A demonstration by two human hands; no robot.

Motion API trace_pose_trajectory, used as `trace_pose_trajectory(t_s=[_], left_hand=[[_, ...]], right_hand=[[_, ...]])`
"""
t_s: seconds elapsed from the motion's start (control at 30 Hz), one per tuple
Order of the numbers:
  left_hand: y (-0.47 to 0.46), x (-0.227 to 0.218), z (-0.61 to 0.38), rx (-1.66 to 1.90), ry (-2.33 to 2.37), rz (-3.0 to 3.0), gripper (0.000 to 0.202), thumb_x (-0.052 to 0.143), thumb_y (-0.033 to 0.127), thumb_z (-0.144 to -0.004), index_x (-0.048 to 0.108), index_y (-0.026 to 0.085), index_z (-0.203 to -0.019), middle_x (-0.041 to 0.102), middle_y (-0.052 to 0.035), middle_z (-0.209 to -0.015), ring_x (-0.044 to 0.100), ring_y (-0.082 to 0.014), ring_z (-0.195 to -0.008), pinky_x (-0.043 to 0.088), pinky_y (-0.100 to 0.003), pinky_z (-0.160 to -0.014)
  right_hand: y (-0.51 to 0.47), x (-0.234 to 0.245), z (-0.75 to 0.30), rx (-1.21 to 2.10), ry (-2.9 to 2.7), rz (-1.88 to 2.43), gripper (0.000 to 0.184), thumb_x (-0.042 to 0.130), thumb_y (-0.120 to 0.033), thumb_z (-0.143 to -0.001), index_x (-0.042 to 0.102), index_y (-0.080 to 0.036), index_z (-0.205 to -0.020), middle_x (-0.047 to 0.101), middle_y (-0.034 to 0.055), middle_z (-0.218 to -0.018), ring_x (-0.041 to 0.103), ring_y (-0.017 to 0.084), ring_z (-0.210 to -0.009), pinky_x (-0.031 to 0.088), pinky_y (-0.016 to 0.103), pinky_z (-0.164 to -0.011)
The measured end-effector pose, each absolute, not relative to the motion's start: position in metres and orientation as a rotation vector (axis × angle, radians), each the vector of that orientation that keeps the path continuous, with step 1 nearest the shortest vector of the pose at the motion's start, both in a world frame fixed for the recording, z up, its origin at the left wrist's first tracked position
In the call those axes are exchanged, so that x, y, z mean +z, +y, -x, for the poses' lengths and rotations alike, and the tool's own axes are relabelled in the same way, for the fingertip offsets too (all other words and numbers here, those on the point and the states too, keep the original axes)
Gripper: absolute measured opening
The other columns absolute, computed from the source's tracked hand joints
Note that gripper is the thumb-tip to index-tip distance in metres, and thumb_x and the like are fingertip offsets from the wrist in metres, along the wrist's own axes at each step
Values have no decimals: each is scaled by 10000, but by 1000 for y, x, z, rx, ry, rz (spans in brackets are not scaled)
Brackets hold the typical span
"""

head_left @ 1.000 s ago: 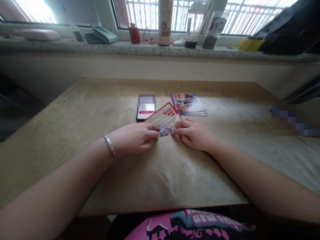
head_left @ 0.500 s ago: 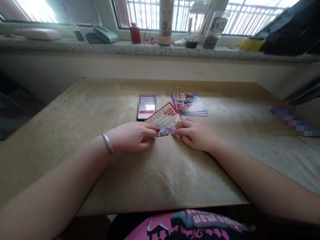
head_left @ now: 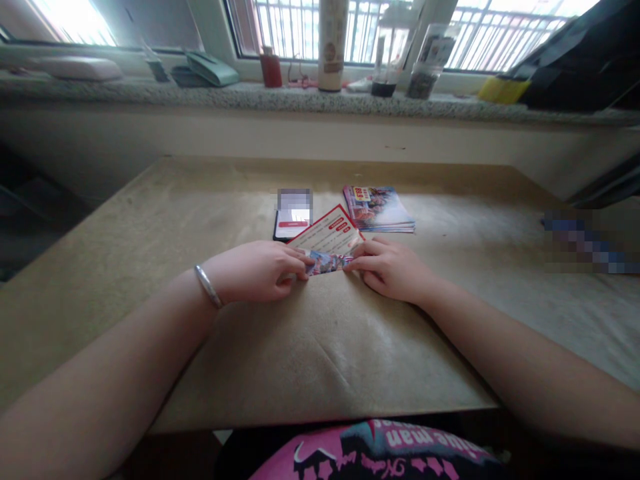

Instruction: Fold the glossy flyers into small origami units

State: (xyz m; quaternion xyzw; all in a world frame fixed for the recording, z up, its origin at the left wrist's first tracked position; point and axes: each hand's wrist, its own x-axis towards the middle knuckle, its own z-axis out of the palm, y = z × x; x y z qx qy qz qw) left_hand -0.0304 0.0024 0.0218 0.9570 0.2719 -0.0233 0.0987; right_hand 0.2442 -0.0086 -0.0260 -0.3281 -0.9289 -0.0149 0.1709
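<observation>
The folded flyer (head_left: 325,235) lies on the desk (head_left: 310,367) between the two hands, a little beyond their fingertips, and both hands are touching it. From my remote place I see that the left hand (head_left: 257,270) has its fingers close together, with the fingertips on the left end of the folded strip (head_left: 327,263). The right hand (head_left: 390,270) is narrow too, and it holds the flyer at its right end between the thumb and the bent fingers. How firmly either hand presses, I cannot tell.

The flyer is set at an angle, with one corner pointing away from the person. Its upper part is cream-coloured, with a red border, rows of small dark print and several red rounded labels; the letters are too small for me to read. Along the near edge, the folded strip shows a picture side in blue, white and red colours.

Just beyond the left hand, I see a smartphone (head_left: 293,225) lying face up, its screen lit and partly blurred. The flyer's left part comes very near to the phone; whether they touch is not clear to me. Behind the right hand lies a slightly fanned stack of flyers (head_left: 384,212), with colourful pictures and a yellow label. A silver bracelet (head_left: 208,287) is around the left wrist.
</observation>
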Motion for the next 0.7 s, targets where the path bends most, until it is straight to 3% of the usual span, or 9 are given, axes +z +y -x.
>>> trace_pose_trajectory(t_s=[0.37, 0.53, 0.7], left_hand=[[4, 26, 34, -120, 825, -2782, 272, 520, 165, -796, 724, 255, -950, 647, 22, -1221, 599, -163, -1128, 440, -278, -1010], [4, 19, 32, -16, 868, -2830, 195, 511, 201, -827, 705, 222, -841, 699, -4, -1049, 654, -151, -928, 498, -267, -868], [0, 3, 23, 191, 928, -3048, 260, 558, 345, -857, 630, 198, -1059, 660, -72, -1056, 601, -219, -981, 505, -338, -823]], right_hand=[[-8, -28, -246, -8, -2624, 920, 321, 502, -116, -794, 719, -243, -993, 671, 58, -1006, 575, 213, -959, 478, 340, -811], [-8, -27, -244, 17, -2621, 904, 313, 503, -109, -793, 716, -228, -988, 667, 70, -995, 575, 215, -962, 478, 348, -825], [-9, -25, -240, 10, -2608, 921, 273, 505, -140, -819, 695, -230, -994, 660, 69, -1008, 567, 212, -941, 474, 348, -802]])
